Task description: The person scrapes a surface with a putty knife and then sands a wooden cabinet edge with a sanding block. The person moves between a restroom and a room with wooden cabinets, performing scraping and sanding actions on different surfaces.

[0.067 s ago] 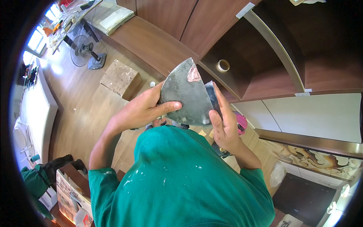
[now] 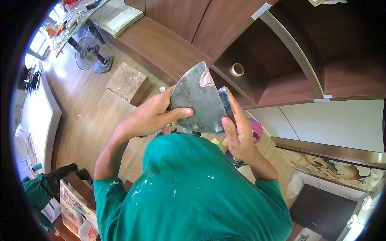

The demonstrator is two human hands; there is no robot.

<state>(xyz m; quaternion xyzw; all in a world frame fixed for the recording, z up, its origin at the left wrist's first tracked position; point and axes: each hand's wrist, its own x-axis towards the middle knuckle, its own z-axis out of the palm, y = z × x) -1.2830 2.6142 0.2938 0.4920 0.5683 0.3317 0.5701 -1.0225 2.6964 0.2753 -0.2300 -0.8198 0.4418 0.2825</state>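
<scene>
I see a grey plate (image 2: pixel 197 103) mid-frame, pinkish putty (image 2: pixel 206 79) near its top corner. Left hand (image 2: pixel 155 115) grips it, thumb on top. Right hand (image 2: pixel 241 138) grasps a dark blade (image 2: pixel 225 101) by the plate's right edge; I can't tell if they touch. Upper right: tape roll (image 2: pixel 237 69) in the cabinet (image 2: pixel 277 80). Upper left: box (image 2: pixel 128 82) and fan (image 2: pixel 89 52) on the floor (image 2: pixel 88 116).

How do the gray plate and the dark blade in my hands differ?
The gray plate is broad; the dark blade shows as a narrow strip. The plate carries a pinkish smear near its top; the blade's visible part shows none. The left hand holds the plate, the right hand the blade. Both look metallic.
</scene>
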